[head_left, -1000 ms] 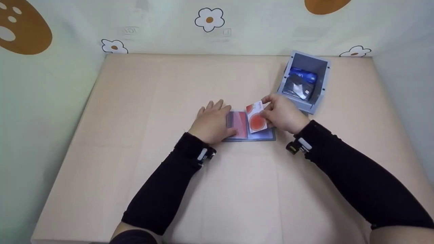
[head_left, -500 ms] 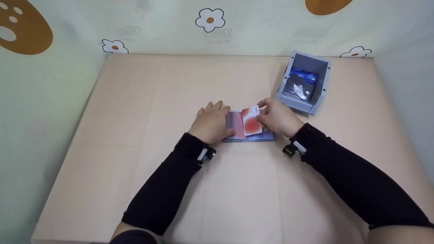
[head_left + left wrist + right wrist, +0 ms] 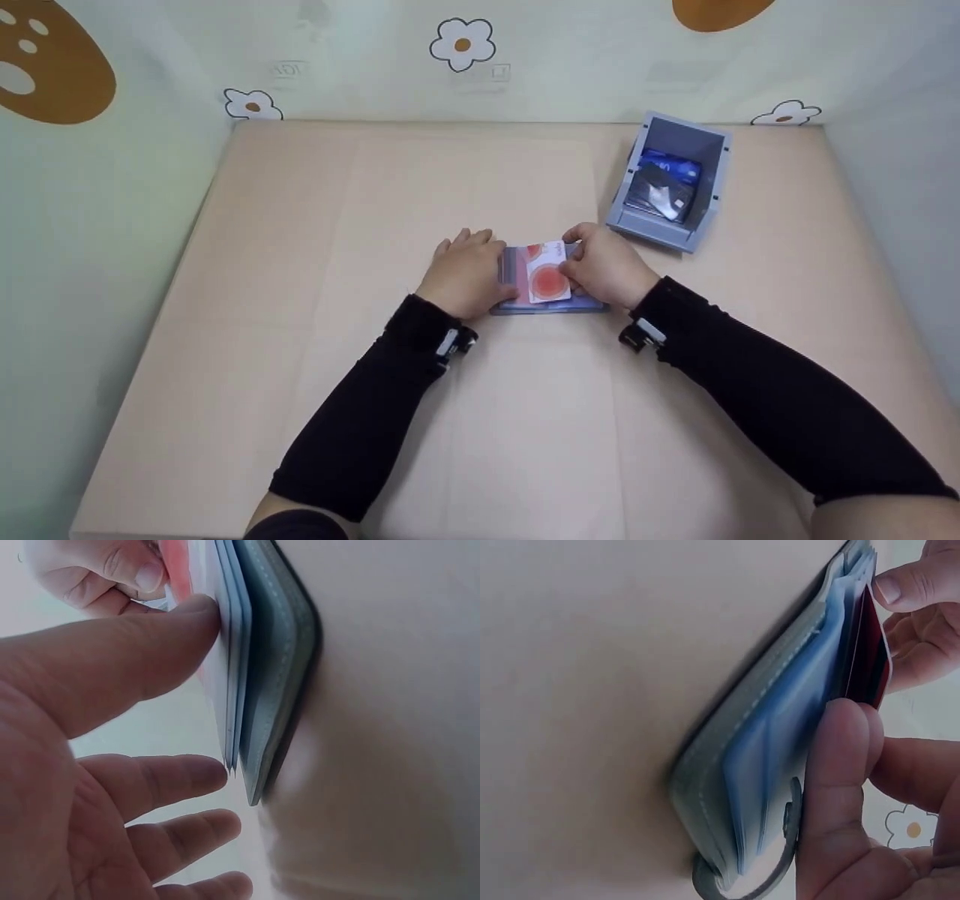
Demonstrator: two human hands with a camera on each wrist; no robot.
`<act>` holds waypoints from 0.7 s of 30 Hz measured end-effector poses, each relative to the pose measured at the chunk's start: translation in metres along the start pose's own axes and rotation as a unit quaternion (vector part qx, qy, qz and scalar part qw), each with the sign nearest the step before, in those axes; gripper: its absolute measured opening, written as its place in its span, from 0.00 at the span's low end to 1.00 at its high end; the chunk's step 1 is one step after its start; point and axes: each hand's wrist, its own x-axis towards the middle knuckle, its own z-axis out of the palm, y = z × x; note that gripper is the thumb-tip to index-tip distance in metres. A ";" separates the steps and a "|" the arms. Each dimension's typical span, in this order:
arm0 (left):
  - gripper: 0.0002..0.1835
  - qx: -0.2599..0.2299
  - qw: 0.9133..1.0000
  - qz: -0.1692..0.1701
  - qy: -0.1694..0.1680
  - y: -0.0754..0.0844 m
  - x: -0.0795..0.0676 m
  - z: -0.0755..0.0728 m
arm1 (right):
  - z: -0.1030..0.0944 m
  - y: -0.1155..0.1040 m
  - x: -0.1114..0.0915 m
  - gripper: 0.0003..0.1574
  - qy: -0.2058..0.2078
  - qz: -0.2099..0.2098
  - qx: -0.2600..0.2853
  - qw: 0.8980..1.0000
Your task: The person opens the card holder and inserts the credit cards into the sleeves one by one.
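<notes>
A grey card holder point(image 3: 551, 310) with clear plastic sleeves lies spread on the table in the head view. My left hand point(image 3: 463, 276) rests at its left side; the left wrist view shows the thumb pressing the sleeve pages point(image 3: 229, 652) while the other fingers extend loosely. Between thumb and fingers, my right hand point(image 3: 606, 266) pinches the right edge of a white card point(image 3: 549, 281) with red circles. That card is slightly tilted over the middle of the holder. In the right wrist view its dark red underside point(image 3: 870, 641) shows beside the sleeves. Whether its edge sits inside a sleeve, I cannot tell.
Behind my right hand stands a grey bin point(image 3: 694, 238) containing a blue card point(image 3: 671, 166) and dark cards point(image 3: 660, 193). A strap with a snap point(image 3: 791, 836) sticks out from the holder's edge. Patterned walls point(image 3: 360, 67) border the table point(image 3: 337, 225).
My right hand has moved left and slightly toward me, bringing the card from the right side of the holder to its middle. The left hand has hardly moved.
</notes>
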 end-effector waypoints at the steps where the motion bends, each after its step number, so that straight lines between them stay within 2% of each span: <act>1: 0.41 0.001 1.000 0.001 0.001 0.000 0.000 0.000 | 0.001 0.000 0.000 0.27 0.001 -0.001 -0.002 1.000; 21: 0.35 0.013 1.000 0.020 0.014 -0.003 -0.001 0.001 | 0.015 -0.012 -0.005 0.34 -0.010 -0.024 -0.049 0.998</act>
